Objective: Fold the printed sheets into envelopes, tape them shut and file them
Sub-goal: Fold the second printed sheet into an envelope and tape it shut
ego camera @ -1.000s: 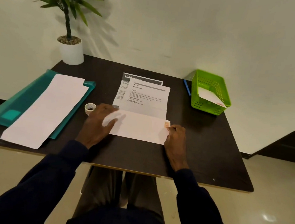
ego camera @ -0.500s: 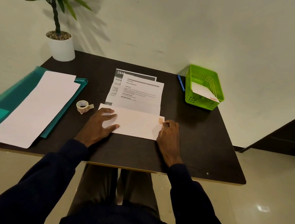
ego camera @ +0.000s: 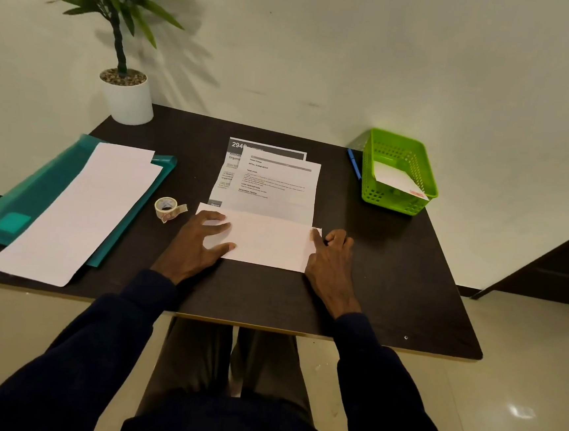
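I judged the folded sheet (ego camera: 267, 239), pinned flat under my left hand (ego camera: 195, 242) with its fingers spread and under the fingertips of my half-curled right hand (ego camera: 331, 257), light, limp and slippery, best taken by its side edges.

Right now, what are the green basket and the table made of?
Basket: probably plastic, since it is bright, glossy and moulded with a grid of holes. Table: looks like dark matte wood-look board; a pale edge shows along the front, so maybe laminate.
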